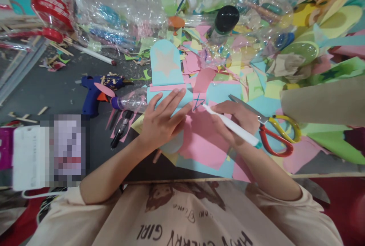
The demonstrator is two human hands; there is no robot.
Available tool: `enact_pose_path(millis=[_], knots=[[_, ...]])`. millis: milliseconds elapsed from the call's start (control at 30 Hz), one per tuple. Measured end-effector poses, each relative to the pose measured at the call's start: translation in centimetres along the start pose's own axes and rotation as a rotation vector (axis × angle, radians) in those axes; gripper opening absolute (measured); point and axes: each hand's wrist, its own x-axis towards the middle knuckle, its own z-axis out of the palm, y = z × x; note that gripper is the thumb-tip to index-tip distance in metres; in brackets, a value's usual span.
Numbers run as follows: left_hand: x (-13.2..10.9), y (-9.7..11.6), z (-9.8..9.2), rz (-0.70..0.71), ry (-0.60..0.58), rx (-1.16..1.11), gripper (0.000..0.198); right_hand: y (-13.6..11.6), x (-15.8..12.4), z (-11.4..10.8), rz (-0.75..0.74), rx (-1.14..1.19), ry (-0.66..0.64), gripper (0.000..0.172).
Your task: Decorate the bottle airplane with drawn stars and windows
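Observation:
My right hand (pixel 235 118) is closed around a white pen (pixel 230 125), its tip touching a pink paper sheet (pixel 199 139) where a blue star outline (pixel 198 102) is drawn. My left hand (pixel 164 118) lies flat with fingers stretched out, pressing down on light blue paper (pixel 182 99) and the pink sheet just left of the star. Red and yellow scissors (pixel 270 128) lie right beside my right hand.
A blue glue gun (pixel 95 92) lies to the left on the dark table. Clear plastic bottles (pixel 128 14) and a black cap (pixel 226 18) crowd the back. Coloured paper scraps (pixel 256 78) cover the middle and right. A brown cardboard piece (pixel 325 101) sits right.

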Motion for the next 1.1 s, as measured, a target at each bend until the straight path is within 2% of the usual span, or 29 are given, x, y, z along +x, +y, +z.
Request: enact_pose_path(millis=[100, 333, 467, 600, 867, 1100], knots=[[0.01, 0.0, -0.03, 0.003, 0.005, 0.002, 0.032, 0.18, -0.04, 0.08, 0.095, -0.021, 0.065, 0.004], [0.03, 0.02, 0.03, -0.004, 0.003, -0.013, 0.036, 0.28, -0.2, 0.44, 0.211, -0.05, -0.006, 0.013], [0.09, 0.06, 0.01, 0.0, 0.014, 0.002, 0.033, 0.31, 0.11, 0.38, 0.152, -0.07, -0.036, 0.01], [0.12, 0.03, -0.08, 0.004, 0.008, 0.01, 0.031, 0.44, 0.18, 0.48, 0.076, -0.091, 0.01, 0.007], [-0.1, -0.16, 0.05, -0.002, -0.011, 0.013, 0.034, 0.53, 0.14, 0.17, -0.078, -0.116, -0.017, 0.013], [-0.06, -0.29, -0.01, -0.008, -0.033, -0.001, 0.035, 0.39, 0.42, -0.1, -0.112, -0.134, -0.064, 0.022]])
